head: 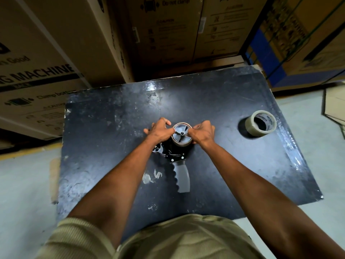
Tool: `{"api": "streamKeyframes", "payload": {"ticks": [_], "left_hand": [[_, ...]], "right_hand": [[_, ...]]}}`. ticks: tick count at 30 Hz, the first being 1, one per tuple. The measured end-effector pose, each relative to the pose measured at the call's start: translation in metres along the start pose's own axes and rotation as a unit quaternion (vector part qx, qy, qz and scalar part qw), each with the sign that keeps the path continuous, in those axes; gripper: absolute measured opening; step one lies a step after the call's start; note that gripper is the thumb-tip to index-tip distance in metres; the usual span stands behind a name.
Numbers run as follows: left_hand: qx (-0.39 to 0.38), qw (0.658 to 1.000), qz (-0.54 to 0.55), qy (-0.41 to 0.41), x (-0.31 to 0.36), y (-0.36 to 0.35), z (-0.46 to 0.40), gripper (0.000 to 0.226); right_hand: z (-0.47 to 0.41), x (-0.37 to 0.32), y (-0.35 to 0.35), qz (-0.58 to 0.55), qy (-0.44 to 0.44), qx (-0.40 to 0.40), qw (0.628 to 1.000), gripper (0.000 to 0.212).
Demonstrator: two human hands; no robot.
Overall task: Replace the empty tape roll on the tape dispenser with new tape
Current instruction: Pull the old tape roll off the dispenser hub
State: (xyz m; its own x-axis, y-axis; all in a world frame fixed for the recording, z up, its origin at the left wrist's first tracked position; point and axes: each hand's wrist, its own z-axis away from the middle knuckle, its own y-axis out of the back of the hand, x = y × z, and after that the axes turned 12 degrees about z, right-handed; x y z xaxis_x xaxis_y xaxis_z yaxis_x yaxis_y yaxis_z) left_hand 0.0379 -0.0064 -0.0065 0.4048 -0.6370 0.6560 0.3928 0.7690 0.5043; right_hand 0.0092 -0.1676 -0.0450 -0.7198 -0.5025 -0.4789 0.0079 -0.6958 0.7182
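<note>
Boxes [56, 53]: stacked cardboard cartons beyond the far edge of the table, printed text partly readable, one reads "MACHINE".
Table [112, 128]: dark, scuffed, glossy top, the landmark for everything below; pale floor shows on either side of it.
Person: bare forearms reach in from the table's near edge; ribbed beige sleeve at the near left.
Tape dispenser [177, 156]: lies on its side near the table's centre, black metal frame, grey hub with spokes facing up.
Handle [182, 177]: grey, wavy grip, points toward the table's near edge.
New tape [261, 125]: clear roll with printed core, stands on the table toward its right edge, well apart from the dispenser, touched by neither hand.
Empty tape roll [182, 136]: brown core, seated on the dispenser hub at the table's centre.
Left hand [161, 130]: fingers curled narrow, tips pinching the left rim of the empty roll.
Right hand [202, 132]: fingers curled narrow, tips gripping the right rim of the same roll.
Roller [156, 148]: small, at the dispenser's left end, partly hidden under the left wrist.
</note>
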Motion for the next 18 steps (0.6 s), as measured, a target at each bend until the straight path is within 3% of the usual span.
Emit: {"api": "streamKeyframes", "payload": {"ticks": [4,7,18], "left_hand": [[0.026,1.000,0.003,-0.005,-0.001,-0.004,0.001,0.025],[0.048,0.999,0.001,-0.016,-0.001,-0.007,0.001,0.024],[0.129,0.988,0.011,-0.078,-0.003,-0.014,0.009,0.022]], "right_hand": [[0.021,-0.011,0.015,0.012,0.016,0.007,1.000,0.014],[0.030,-0.015,0.021,0.019,0.028,0.014,0.999,0.024],[0.037,-0.019,0.027,0.088,0.075,0.071,0.991,0.027]]}}
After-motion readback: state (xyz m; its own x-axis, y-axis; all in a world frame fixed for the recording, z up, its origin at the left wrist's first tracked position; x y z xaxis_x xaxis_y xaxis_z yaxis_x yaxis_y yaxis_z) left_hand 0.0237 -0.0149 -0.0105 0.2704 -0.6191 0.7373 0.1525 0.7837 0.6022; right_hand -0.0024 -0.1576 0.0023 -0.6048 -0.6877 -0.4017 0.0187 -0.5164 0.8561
